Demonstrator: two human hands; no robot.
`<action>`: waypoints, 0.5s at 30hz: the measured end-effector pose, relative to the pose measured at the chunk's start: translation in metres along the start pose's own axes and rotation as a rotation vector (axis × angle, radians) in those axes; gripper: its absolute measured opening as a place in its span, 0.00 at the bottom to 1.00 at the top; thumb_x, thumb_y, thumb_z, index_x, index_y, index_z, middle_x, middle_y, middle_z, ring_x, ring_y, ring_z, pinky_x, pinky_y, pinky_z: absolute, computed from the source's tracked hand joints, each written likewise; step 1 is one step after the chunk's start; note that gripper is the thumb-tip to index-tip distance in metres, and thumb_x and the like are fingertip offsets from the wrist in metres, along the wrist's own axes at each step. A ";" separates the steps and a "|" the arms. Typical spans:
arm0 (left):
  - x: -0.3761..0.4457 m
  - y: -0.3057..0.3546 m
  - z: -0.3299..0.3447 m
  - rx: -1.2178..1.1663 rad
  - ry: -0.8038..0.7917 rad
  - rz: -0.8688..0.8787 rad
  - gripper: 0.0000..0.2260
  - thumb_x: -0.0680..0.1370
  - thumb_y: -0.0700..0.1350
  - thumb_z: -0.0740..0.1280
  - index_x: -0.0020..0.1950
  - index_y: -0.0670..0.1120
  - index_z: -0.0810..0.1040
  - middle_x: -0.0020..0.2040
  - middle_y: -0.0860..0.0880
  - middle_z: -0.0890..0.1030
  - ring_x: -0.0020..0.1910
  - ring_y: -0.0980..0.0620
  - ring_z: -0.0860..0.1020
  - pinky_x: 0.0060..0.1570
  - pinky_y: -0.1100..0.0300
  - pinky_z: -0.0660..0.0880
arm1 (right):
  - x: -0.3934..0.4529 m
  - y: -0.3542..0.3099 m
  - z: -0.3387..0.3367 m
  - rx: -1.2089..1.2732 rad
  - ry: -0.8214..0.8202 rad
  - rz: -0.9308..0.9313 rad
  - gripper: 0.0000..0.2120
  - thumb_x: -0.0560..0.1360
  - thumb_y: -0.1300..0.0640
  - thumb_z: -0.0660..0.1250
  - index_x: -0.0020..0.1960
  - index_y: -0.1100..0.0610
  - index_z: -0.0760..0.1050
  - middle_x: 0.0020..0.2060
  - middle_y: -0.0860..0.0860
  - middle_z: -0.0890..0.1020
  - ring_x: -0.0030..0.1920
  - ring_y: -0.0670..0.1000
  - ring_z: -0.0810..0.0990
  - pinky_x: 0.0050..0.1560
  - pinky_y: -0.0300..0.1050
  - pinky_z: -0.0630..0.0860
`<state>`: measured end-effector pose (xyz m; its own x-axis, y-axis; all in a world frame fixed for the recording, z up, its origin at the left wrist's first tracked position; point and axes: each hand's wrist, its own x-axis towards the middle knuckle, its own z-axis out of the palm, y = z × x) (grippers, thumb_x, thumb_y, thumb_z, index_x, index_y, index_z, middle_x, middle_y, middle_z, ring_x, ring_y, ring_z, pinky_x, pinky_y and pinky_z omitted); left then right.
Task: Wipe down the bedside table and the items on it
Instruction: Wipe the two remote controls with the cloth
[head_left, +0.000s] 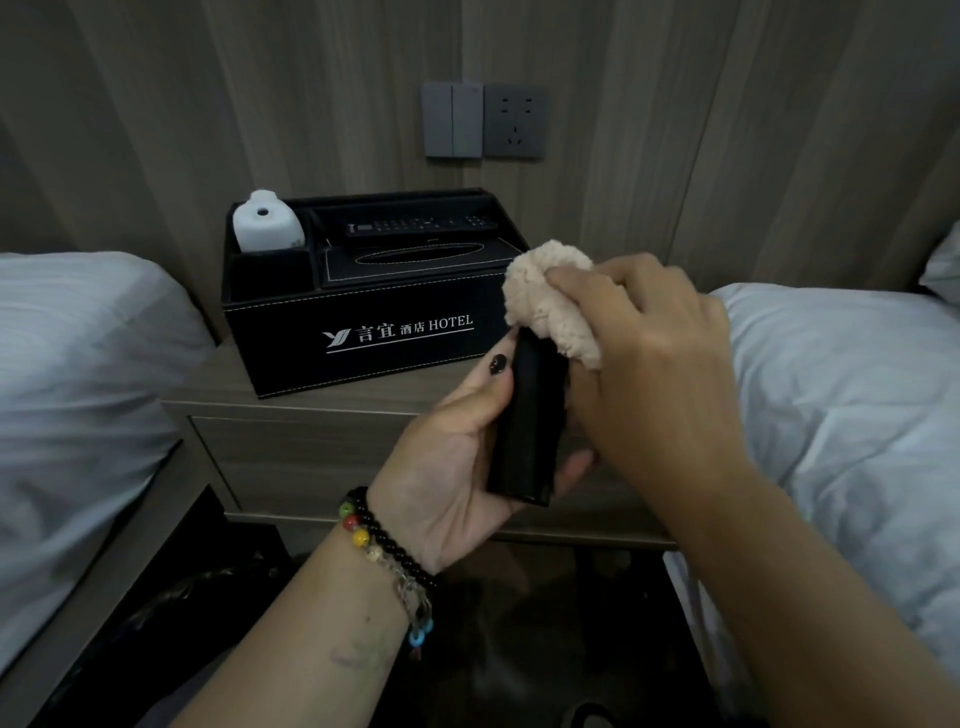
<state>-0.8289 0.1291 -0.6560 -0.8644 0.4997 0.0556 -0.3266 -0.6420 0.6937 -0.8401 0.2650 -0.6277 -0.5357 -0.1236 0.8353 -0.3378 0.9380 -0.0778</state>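
- Two hands are working in front of the bedside table (291, 384), between the two beds.
- Your left hand (457, 457) is gripping a slim black object (530, 426), thumb lying along its left edge and fingers curling round from underneath; what the object is cannot be told.
- Your right hand (649, 364) is bunching a beige fluffy cloth (550, 301), fingers curled tightly round it, and pressing it against the top end of the black object.
- You are holding the object tilted nearly upright, above the table's front edge and clear of its surface.
- You are wearing a beaded bracelet (384, 545) on the left wrist.
- Sitting on the table, towards the back, is a black organiser box (363, 332) lettered HOTEL.
- Lying in its rear compartment is a dark remote control (421, 226); a white bottle-shaped item (267, 223) is standing in the left compartment.
- Showing on the wood-panelled wall above are a switch plate (452, 119) and a socket (514, 122), side by side.
- White bedding is lying on the left bed (78, 353) and the right bed (852, 395).
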 end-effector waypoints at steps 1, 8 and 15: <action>0.001 0.001 -0.001 0.021 0.000 0.003 0.18 0.76 0.47 0.60 0.65 0.56 0.76 0.53 0.46 0.82 0.45 0.49 0.81 0.36 0.54 0.79 | 0.002 0.003 0.000 0.015 0.016 -0.001 0.17 0.72 0.59 0.62 0.60 0.55 0.78 0.51 0.55 0.80 0.49 0.58 0.78 0.47 0.54 0.69; 0.002 -0.001 -0.003 0.128 0.034 0.045 0.19 0.77 0.45 0.59 0.67 0.52 0.75 0.55 0.47 0.82 0.47 0.50 0.80 0.42 0.58 0.76 | -0.009 0.004 -0.008 0.039 -0.108 -0.018 0.22 0.69 0.54 0.56 0.60 0.55 0.77 0.50 0.56 0.79 0.48 0.59 0.77 0.46 0.52 0.69; -0.003 0.008 -0.007 0.242 -0.023 0.050 0.19 0.79 0.43 0.58 0.69 0.49 0.73 0.63 0.43 0.78 0.60 0.44 0.77 0.62 0.49 0.71 | -0.037 -0.007 -0.015 0.052 -0.108 -0.068 0.20 0.67 0.62 0.66 0.60 0.56 0.77 0.50 0.54 0.79 0.48 0.57 0.77 0.47 0.52 0.70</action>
<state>-0.8314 0.1183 -0.6555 -0.8674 0.4857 0.1083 -0.1803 -0.5095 0.8414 -0.8059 0.2680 -0.6498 -0.5892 -0.2231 0.7766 -0.4140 0.9087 -0.0531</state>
